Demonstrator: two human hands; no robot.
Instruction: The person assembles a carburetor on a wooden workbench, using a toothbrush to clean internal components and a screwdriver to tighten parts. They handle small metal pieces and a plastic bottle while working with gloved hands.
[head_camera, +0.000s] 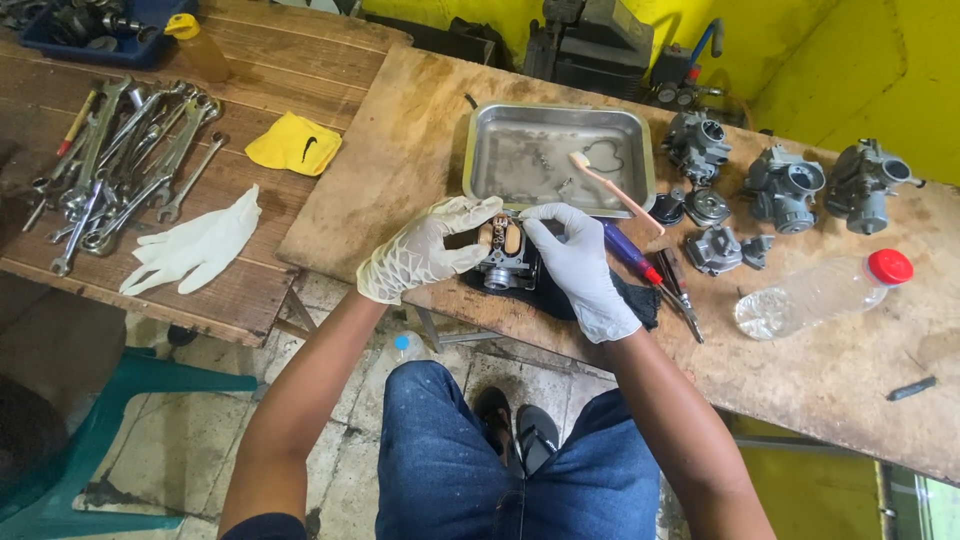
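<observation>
Both gloved hands, left hand (425, 250) and right hand (575, 265), curl around 1 carburetor (503, 255), grasping it.

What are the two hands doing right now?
Left hand: closed around the side of the small metal carburetor.
Right hand: fingers pinching the carburetor's top from the other side.

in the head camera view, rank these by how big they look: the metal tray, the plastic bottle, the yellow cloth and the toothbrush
1. metal tray
2. plastic bottle
3. yellow cloth
4. toothbrush: as long as the cloth is wide, but far thinner.
</observation>
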